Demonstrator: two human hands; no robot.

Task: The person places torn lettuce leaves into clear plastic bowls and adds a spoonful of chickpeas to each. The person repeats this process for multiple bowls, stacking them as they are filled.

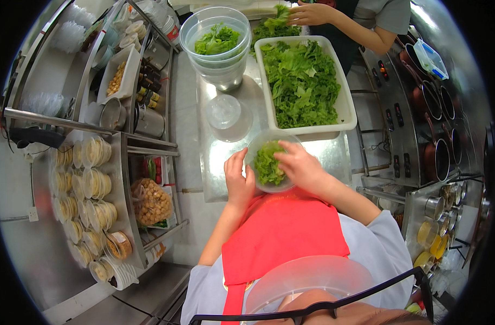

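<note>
A round clear plastic bowl [253, 153] stands at the near edge of the steel table, close to my red apron. Torn green lettuce [268, 164] lies inside it. My right hand [300, 167] reaches over the bowl's right rim, its bent fingers closed on the leaves; the fingertips are partly hidden. Beside the left rim is my left hand [239, 177], fingers stretched and apart, the thumb against the bowl's side. Beyond the bowl, a white rectangular tub [342, 108] is heaped with cut lettuce. A small clear plastic container [224, 112] sits to its left.
Tall stacked clear tubs [226, 81] with lettuce stand at the back left. Across the table a co-worker's hand [311, 14] touches more greens. Shelves of lidded tubs [98, 184] line the left side; pans [436, 160] and a stove [402, 108] are on the right.
</note>
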